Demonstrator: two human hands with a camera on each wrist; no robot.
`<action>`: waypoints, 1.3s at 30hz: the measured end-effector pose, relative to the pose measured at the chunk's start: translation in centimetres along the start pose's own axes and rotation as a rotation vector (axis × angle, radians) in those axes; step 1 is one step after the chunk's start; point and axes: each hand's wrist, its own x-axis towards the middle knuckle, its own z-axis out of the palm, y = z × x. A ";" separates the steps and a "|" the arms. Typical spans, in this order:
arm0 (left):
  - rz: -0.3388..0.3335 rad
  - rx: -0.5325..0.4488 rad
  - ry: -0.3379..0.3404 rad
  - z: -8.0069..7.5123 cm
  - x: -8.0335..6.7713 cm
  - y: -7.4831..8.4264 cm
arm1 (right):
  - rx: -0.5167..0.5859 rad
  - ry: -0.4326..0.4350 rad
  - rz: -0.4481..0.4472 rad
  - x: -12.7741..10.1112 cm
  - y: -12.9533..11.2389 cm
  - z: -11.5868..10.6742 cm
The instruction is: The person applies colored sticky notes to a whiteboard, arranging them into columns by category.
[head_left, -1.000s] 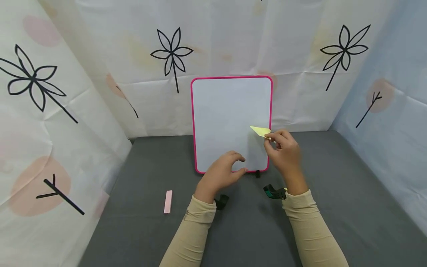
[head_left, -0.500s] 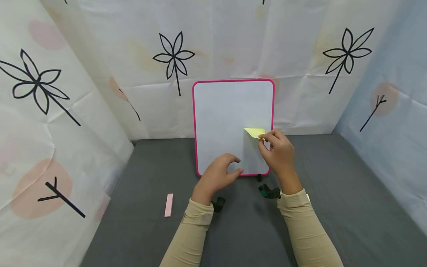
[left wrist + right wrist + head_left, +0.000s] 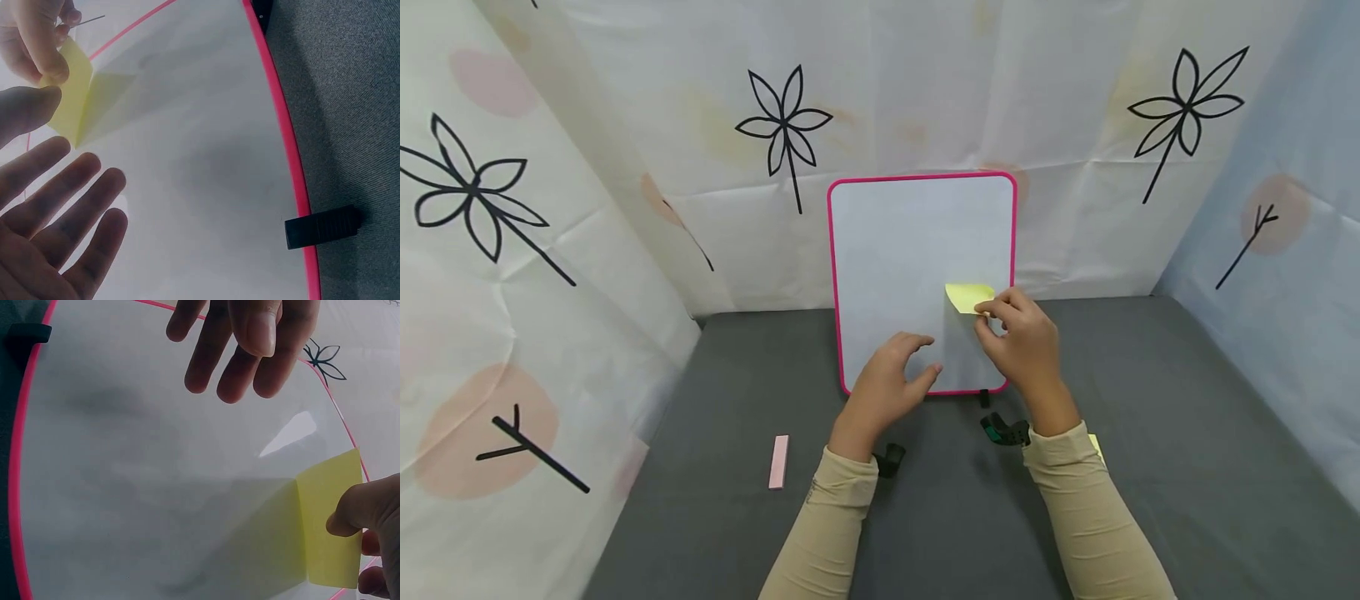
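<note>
A whiteboard (image 3: pixel 910 242) with a pink rim stands upright against the back cloth. My right hand (image 3: pixel 1024 343) pinches a yellow sticky note (image 3: pixel 966 297) between thumb and fingers, in front of the board's lower right part. In the right wrist view the note (image 3: pixel 328 519) tilts away from the board, and its far edge seems to meet the white surface. Lower and to the left, my left hand (image 3: pixel 886 387) hovers before the board with fingers spread and nothing in them. The left wrist view has its fingers (image 3: pixel 69 200) just below the note.
A black clip (image 3: pixel 984 399) sits on the board's bottom rim. A pink strip (image 3: pixel 778 462) lies on the grey table (image 3: pixel 722 392) at left. Beside the right sleeve a bit of something yellow (image 3: pixel 1097 447) shows, mostly hidden. Printed cloth walls enclose the back and sides.
My right hand has moved left with the sticky note, and the note now shows more of its face. My left hand has shifted slightly left, its thumb and fingers wider apart.
</note>
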 end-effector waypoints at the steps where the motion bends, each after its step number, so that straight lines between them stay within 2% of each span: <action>1: 0.005 0.002 0.002 0.0 0.1 0.0 | -0.003 -0.011 0.001 0.1 -0.1 -0.1; 17: 0.085 0.070 0.065 1.2 0.4 0.3 | -0.015 -0.143 0.062 -0.5 0.2 0.2; 30: 0.160 0.248 -0.018 1.8 3.0 0.8 | -0.015 -0.230 0.090 -0.7 0.5 0.1; 36: 0.192 0.403 -0.041 2.5 4.7 0.5 | -0.002 -0.281 0.115 -0.6 0.5 0.2; 39: 0.182 0.485 -0.064 2.9 5.1 0.3 | 0.003 -0.302 0.128 -0.6 0.4 0.2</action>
